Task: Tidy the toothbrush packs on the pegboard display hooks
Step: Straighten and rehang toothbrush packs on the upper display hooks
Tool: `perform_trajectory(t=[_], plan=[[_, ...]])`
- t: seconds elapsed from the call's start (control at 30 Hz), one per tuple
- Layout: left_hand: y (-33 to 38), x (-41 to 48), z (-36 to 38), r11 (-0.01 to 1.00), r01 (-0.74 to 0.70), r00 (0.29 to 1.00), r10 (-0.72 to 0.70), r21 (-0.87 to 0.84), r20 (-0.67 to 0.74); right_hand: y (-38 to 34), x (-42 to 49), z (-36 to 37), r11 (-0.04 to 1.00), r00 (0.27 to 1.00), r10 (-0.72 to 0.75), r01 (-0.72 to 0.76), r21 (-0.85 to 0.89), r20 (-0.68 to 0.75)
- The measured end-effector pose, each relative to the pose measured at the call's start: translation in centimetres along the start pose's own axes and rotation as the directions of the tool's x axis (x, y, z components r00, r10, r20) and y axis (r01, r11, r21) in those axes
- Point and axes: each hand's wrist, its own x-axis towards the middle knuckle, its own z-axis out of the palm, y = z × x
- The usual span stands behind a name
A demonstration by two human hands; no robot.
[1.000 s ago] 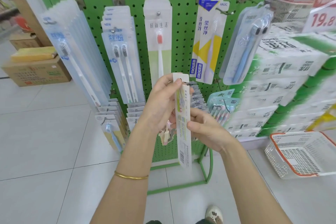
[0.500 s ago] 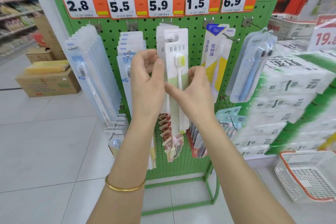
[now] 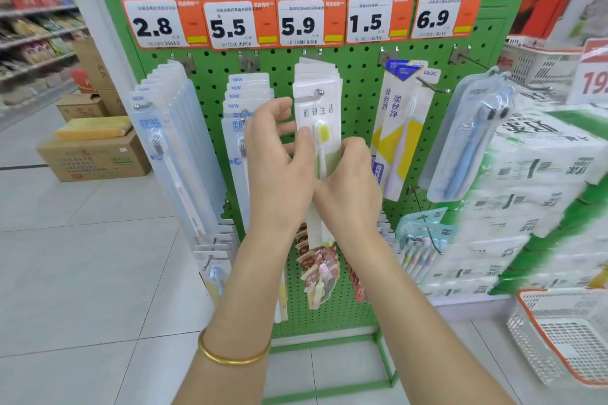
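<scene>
A white pack with a yellow-headed toothbrush (image 3: 320, 115) hangs at the front of the middle hook (image 3: 318, 94) of the green pegboard (image 3: 358, 102), with several like packs behind it. My left hand (image 3: 279, 168) pinches the pack's left edge, thumb on its front. My right hand (image 3: 348, 184) grips the pack's lower right part. Other rows hang on both sides: clear packs (image 3: 171, 141) at far left, "NEW" packs (image 3: 246, 99), yellow-and-white packs (image 3: 403, 128), and a blue twin pack (image 3: 470, 138) at right.
Orange and white price tags (image 3: 296, 23) run along the top. Small packs (image 3: 317, 270) hang on lower hooks. White and green tissue bales (image 3: 533, 194) are stacked at right, a white basket (image 3: 566, 332) stands on the floor below them, and cardboard boxes (image 3: 95, 154) sit at left.
Both hands lifted the yellow-brush pack from waist height up to the middle hook; it now hangs on the hook with both hands still on it.
</scene>
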Motion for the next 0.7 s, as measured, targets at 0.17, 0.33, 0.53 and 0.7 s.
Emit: perform_trajectory(t=[0.17,0.33,0.53,0.7], plan=[[-0.6,0.4,0.3,0.996,-0.035,0.999,0.031,0.086,0.044,-0.3,0.8,0.6,1.0,1.0,-0.008,0.008,0.018,-0.005],[-1.4,0.8,0.5,0.991,-0.02,0.996,0.009,0.131,0.086,0.1,1.7,1.4,1.0,1.0,-0.019,0.019,-0.016,-0.008],[-2.0,1.1,0.8,0.985,-0.023,0.994,0.004,0.17,0.108,0.6,3.0,2.1,0.994,0.999,-0.032,0.032,-0.101,0.0],[-2.3,1.2,1.0,0.981,-0.036,0.994,0.015,0.188,0.111,0.6,3.5,2.3,0.993,0.999,-0.044,0.046,-0.112,0.018]])
